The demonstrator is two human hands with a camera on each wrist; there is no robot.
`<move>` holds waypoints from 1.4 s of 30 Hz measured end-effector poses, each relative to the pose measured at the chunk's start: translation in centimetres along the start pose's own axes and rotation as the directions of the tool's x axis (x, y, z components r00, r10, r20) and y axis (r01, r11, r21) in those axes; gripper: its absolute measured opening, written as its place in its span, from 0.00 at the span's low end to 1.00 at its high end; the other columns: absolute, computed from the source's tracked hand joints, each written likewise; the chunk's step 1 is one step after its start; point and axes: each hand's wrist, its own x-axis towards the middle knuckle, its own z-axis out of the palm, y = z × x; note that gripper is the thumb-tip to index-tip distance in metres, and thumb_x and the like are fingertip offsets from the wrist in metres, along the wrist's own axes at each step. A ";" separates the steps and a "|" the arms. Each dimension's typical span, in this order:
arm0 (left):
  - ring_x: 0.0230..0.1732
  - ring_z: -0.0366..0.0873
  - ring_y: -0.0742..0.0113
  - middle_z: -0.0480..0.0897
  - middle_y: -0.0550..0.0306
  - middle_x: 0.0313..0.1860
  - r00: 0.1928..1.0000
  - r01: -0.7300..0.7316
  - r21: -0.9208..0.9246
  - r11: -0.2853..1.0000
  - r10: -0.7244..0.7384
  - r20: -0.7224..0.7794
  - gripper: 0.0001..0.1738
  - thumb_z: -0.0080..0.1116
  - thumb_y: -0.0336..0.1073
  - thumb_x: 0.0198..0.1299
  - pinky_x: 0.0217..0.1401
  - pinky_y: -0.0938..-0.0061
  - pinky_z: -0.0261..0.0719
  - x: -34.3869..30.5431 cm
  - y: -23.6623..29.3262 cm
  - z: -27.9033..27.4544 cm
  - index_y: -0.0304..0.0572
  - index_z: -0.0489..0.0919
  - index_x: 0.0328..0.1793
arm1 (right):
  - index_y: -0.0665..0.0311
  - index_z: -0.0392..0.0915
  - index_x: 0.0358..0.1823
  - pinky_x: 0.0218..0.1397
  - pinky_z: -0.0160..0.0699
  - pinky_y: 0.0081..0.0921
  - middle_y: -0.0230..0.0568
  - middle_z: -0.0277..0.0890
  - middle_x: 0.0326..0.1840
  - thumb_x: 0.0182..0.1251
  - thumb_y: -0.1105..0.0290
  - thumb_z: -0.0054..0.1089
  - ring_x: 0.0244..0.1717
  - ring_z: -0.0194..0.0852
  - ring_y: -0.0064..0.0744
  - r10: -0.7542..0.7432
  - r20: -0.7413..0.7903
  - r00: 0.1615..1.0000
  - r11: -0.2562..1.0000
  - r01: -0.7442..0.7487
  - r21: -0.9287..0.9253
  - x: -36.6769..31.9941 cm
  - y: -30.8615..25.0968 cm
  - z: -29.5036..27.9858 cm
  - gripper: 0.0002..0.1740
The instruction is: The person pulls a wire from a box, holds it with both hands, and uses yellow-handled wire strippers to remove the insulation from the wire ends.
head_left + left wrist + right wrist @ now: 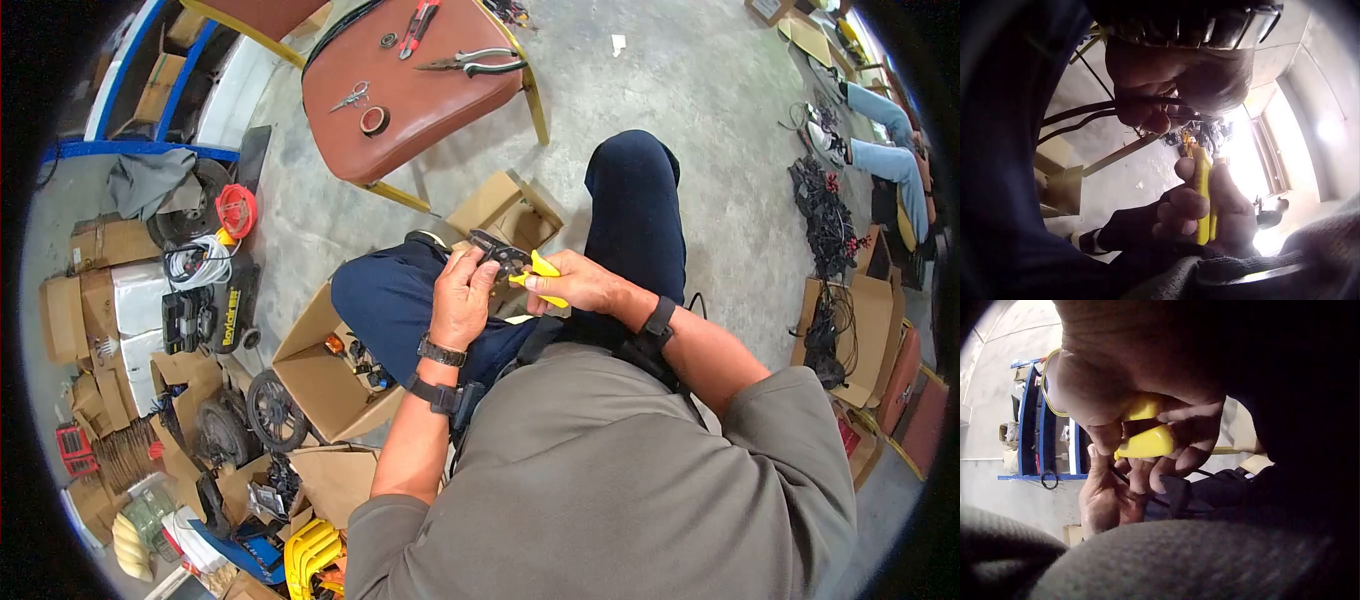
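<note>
My right hand (590,284) grips the yellow handles of a pair of wire strippers (543,268), whose dark head points left over my lap. Close against that head, my left hand (462,305) pinches dark wires (1088,115) between thumb and fingers. Two strands run out from this hand in the left wrist view. My left fingers hide the wire ends. In the right wrist view the yellow handles (1147,442) lie within the curled right fingers, with the left hand (1110,503) just beyond.
A brown chair (430,95) ahead bears long-nose pliers (470,62), a red cutter knife (419,28), small scissors (352,95) and a tape roll (374,121). Open cardboard boxes (300,365) stand by my legs. Wheels, boxes and tools crowd the left. Another person's legs (885,150) show at right.
</note>
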 end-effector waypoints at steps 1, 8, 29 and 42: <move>0.35 0.76 0.75 0.80 0.57 0.40 1.000 -0.006 0.041 0.999 0.007 -0.014 0.16 0.61 0.36 0.70 0.36 0.80 0.76 0.0 -0.4 0.0 0.31 0.81 0.57 | 0.69 0.81 0.46 0.38 0.80 0.23 0.38 0.84 0.32 0.77 0.60 0.54 0.33 0.81 0.25 -0.018 -0.020 1.000 1.000 0.018 -0.015 0.2 0.3 0.0 0.17; 0.25 0.73 0.81 0.82 0.65 0.33 0.971 0.225 -0.142 0.964 -0.210 0.113 0.11 0.59 0.35 0.71 0.27 0.83 0.71 -0.6 -0.2 -0.6 0.33 0.82 0.49 | 0.68 0.79 0.47 0.38 0.80 0.23 0.37 0.84 0.37 0.77 0.60 0.54 0.35 0.80 0.24 -0.058 -0.193 0.980 0.973 0.098 0.207 0.3 -0.1 -0.4 0.16; 0.28 0.78 0.74 0.86 0.51 0.42 0.963 0.102 -0.508 0.855 0.043 0.267 0.08 0.64 0.29 0.64 0.30 0.80 0.77 -0.5 6.8 -0.3 0.33 0.82 0.46 | 0.63 0.77 0.45 0.33 0.76 0.21 0.29 0.77 0.32 0.66 0.63 0.68 0.28 0.73 0.19 -0.064 0.006 0.998 0.998 0.064 -0.026 0.3 -0.5 0.2 0.15; 0.29 0.77 0.76 0.86 0.52 0.42 0.987 -0.155 -0.255 0.954 0.159 -0.006 0.05 0.66 0.23 0.60 0.29 0.82 0.74 -0.4 7.2 -0.6 0.31 0.85 0.42 | 0.65 0.77 0.46 0.30 0.74 0.21 0.29 0.77 0.32 0.69 0.62 0.65 0.26 0.72 0.18 -0.074 -0.003 0.997 0.997 0.074 -0.022 0.6 0.4 0.2 0.14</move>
